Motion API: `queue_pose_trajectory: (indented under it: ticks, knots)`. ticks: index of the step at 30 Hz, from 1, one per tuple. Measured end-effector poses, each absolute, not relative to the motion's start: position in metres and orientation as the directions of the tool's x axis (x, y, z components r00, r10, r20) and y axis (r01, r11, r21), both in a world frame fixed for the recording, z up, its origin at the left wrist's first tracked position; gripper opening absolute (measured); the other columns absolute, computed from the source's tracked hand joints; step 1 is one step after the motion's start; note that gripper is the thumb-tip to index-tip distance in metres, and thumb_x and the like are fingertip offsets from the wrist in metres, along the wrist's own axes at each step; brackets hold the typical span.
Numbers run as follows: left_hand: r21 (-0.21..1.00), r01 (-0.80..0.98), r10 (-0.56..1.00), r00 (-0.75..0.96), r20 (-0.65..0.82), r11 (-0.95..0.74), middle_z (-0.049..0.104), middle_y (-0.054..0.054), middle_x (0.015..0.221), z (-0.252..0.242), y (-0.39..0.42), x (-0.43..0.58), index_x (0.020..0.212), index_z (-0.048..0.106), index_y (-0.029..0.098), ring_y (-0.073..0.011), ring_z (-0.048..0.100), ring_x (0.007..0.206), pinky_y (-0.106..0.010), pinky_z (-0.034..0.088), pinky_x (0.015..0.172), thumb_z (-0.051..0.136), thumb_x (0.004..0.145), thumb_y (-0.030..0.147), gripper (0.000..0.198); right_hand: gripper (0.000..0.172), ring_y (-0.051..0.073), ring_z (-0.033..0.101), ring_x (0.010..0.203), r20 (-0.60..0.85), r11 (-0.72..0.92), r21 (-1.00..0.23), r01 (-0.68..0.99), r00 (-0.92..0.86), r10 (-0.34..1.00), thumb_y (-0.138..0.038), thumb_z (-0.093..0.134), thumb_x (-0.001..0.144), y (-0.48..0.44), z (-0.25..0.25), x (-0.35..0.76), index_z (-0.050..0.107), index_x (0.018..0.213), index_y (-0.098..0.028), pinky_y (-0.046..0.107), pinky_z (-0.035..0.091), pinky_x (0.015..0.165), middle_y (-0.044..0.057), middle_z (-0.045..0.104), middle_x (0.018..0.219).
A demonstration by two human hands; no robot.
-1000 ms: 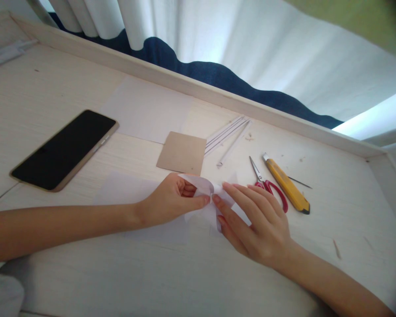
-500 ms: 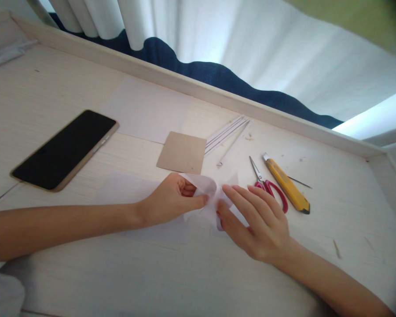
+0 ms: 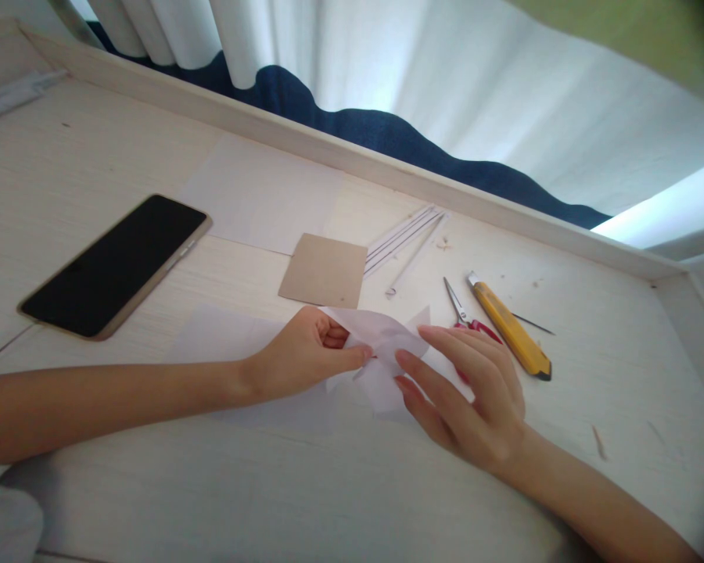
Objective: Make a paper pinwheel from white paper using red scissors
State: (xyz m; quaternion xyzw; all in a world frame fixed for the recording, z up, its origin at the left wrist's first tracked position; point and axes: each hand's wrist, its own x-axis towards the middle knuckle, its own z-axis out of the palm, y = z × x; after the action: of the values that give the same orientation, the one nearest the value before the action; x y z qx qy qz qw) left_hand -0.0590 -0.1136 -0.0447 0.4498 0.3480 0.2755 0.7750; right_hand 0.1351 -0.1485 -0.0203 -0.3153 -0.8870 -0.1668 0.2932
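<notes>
My left hand pinches a thin white paper between thumb and curled fingers, holding it just over the table. The paper is bent and has several pointed flaps spreading to the right. My right hand is at those flaps, fingers apart, its fingertips at the paper's right side; whether they press on it I cannot tell. Below the hands lies a flat white sheet. Behind the held paper is a square of brown cardboard. Red-handled scissors lie partly hidden behind my right hand.
A yellow box cutter and a thin dark stick lie at the right. Paper strips with dark lines and a thin white rod are at the back. A phone lies left; another sheet is near the raised table edge.
My right hand has shifted slightly right and its fingers have spread. The curled paper flap has unfolded toward the right. My left hand keeps its place and hold.
</notes>
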Motion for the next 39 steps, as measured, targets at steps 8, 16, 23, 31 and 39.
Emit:
queue_pose_trajectory:
  ticks: [8,16,23,31,39]
  knots:
    - [0.862,-0.138,0.746,0.579,-0.33,0.488,0.069,-0.003,0.085,-0.047,-0.114,-0.06,0.095,0.063,0.014,-0.0151,0.063,0.081,-0.024,0.05,0.073,0.061,0.072,0.018,0.024,0.022,0.017,0.05,0.078,0.765,0.739,0.031,0.673,-0.493,0.416,-0.015,0.068,0.061,-0.149,-0.021,0.136,0.057,0.081,-0.017,0.032,0.046,0.068,0.005,0.05,0.086]
    - [0.868,-0.095,0.774,0.505,-0.381,0.488,0.07,0.0,0.077,-0.042,-0.111,-0.059,0.093,0.064,0.016,-0.0124,0.064,0.073,-0.017,0.049,0.064,0.063,0.07,0.021,0.024,0.057,0.014,0.053,0.077,-0.045,-0.018,-0.979,0.203,-0.13,0.99,-0.03,0.067,0.064,-0.138,-0.022,0.135,0.032,0.108,-0.026,0.029,0.048,0.062,0.004,0.048,0.098]
    - [0.882,0.054,0.746,0.511,-0.427,0.469,0.069,-0.001,0.068,-0.035,-0.109,-0.054,0.084,0.065,0.013,-0.0136,0.064,0.066,-0.019,0.049,0.06,0.063,0.071,0.026,0.019,0.029,0.013,0.058,0.073,-0.275,-0.296,-0.955,-0.001,-0.375,0.885,-0.023,0.065,0.067,-0.131,-0.033,0.129,0.046,0.089,-0.018,0.029,0.047,0.07,0.001,0.058,0.078]
    - [0.964,0.025,0.887,0.385,-0.255,0.266,0.045,-0.008,0.126,-0.033,-0.107,-0.068,0.117,0.035,0.022,-0.0181,0.049,0.109,-0.03,0.044,0.088,0.059,0.074,0.025,0.05,0.022,0.016,0.061,0.074,-0.329,-0.281,-0.941,0.189,-0.315,0.89,-0.026,0.058,0.072,-0.126,-0.04,0.146,0.051,0.09,-0.016,0.029,0.048,0.067,0.004,0.062,0.082]
    - [0.653,0.51,0.791,0.563,0.239,-0.56,0.031,-0.007,0.134,-0.012,-0.118,-0.098,0.124,0.03,0.024,-0.0192,0.029,0.124,-0.039,0.028,0.103,0.052,0.075,0.015,0.054,0.056,0.02,0.059,0.09,-0.02,0.224,-0.702,0.676,-0.333,0.943,-0.032,0.05,0.079,-0.136,-0.028,0.158,0.031,0.129,-0.016,0.035,0.049,0.077,0.01,0.059,0.11]
